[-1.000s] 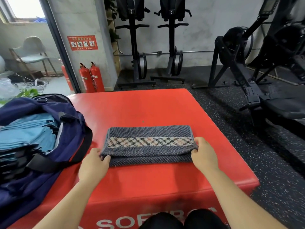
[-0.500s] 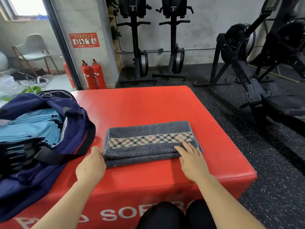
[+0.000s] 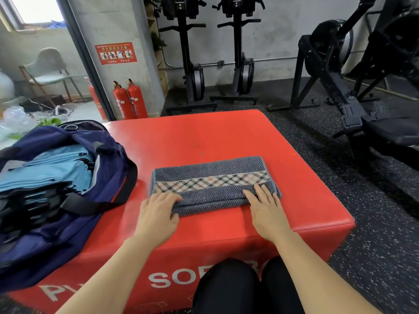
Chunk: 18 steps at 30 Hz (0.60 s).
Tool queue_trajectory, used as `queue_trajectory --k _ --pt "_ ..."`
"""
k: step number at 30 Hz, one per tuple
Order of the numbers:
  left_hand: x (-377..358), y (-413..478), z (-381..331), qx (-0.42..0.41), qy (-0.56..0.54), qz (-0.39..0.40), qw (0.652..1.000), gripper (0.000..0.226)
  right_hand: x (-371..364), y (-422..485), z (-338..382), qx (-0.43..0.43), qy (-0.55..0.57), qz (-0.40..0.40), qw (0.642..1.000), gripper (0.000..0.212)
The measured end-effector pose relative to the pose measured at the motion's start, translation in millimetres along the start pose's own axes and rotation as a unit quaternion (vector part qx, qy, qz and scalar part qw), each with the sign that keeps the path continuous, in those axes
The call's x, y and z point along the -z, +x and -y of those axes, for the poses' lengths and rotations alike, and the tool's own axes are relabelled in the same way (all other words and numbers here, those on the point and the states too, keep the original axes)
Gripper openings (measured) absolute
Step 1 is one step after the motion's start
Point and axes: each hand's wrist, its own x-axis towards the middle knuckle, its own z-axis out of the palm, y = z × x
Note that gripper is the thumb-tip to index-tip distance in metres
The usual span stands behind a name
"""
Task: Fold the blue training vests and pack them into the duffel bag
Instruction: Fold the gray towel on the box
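A folded grey-blue towel point(image 3: 215, 173) with a plaid band lies on the red soft box point(image 3: 204, 137). My left hand point(image 3: 158, 211) lies flat on the towel's near left corner, fingers spread. My right hand point(image 3: 265, 205) presses flat on its near right corner. Neither hand grips anything. The navy duffel bag point(image 3: 56, 223) sits unzipped at the box's left side. Inside it lie several folded blue training vests point(image 3: 45, 173) in a stack.
Rowing and ski machines point(image 3: 340, 71) stand on the black rubber floor behind and to the right. Two red fire extinguishers point(image 3: 130, 100) lean at the pillar. My knees point(image 3: 238, 286) touch the box's front edge.
Both hands have moved from the towel's ends onto its top near corners and now lie flat. The towel has stayed in place.
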Motion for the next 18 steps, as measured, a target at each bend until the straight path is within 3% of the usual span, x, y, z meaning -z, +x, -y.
queue_trajectory --k 3,12,18 --pt "-10 7 -11 -0.016 -0.002 0.02 1.0 0.034 5 1 -1 0.004 0.007 0.006 1.0 0.054" --pt "-14 18 -8 0.07 -0.115 0.053 0.99 0.024 13 -5 0 -0.007 0.014 -0.006 1.0 0.048" --pt "-18 8 -25 0.068 -0.062 0.072 0.993 0.037 6 -24 -4 -0.054 0.021 -0.102 0.993 0.033"
